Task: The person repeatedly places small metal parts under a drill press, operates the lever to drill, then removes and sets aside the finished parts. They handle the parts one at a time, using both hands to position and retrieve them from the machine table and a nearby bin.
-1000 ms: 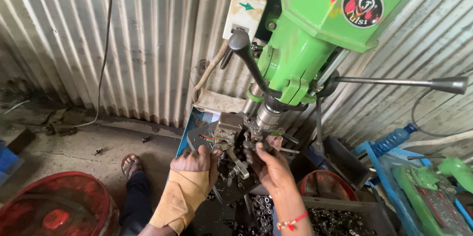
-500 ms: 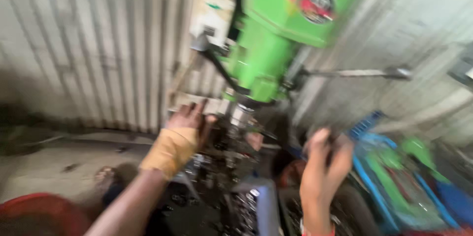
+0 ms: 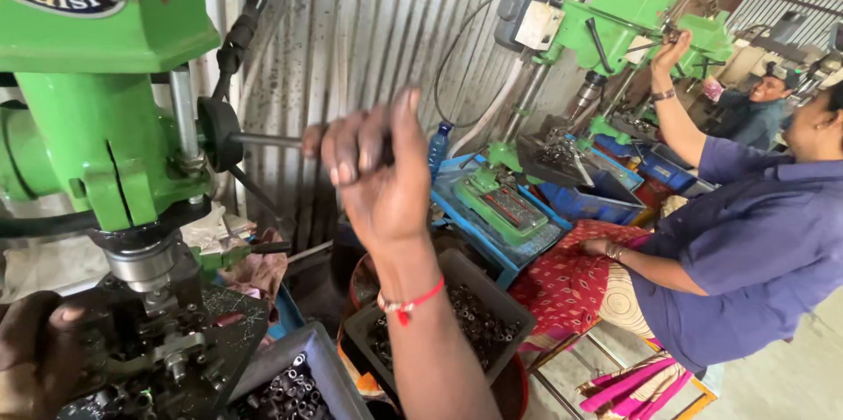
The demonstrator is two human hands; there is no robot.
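Gripping the feed lever (image 3: 272,140) of the near green drill press (image 3: 97,95), the right hand (image 3: 373,174) is curled shut around the lever's far end; the fingers wrap the knob, so the knob itself is hidden. A red thread band (image 3: 410,304) sits on that wrist.

Left hand (image 3: 31,358): low at the near left edge, partly cut off by the frame, resting against the drill table (image 3: 219,332) beside the clamp fixture (image 3: 171,354). Whether it is open or closed on anything cannot be told; only a thumb and part of the palm show.

Spindle and chuck (image 3: 145,266): directly above the fixture, just apart from it. Metal swarf covers the drill table.

Two dark bins of small metal sleeves: one (image 3: 294,385) at the near edge touching the drill table's right side, one (image 3: 465,319) behind the right forearm, which hides its middle.

Open room: the lever has clear air to its right, up to the corrugated metal wall (image 3: 369,25) behind. Below the hand the space is crowded by bins and a rag (image 3: 259,271).

Right side: a seated person in a blue shirt (image 3: 746,244) works a second green drill press (image 3: 615,16), one hand raised to its lever. A blue tray (image 3: 492,209) and a plastic bottle (image 3: 438,148) stand between the two machines. Farther machines and another person at the far right are small and hard to make out.
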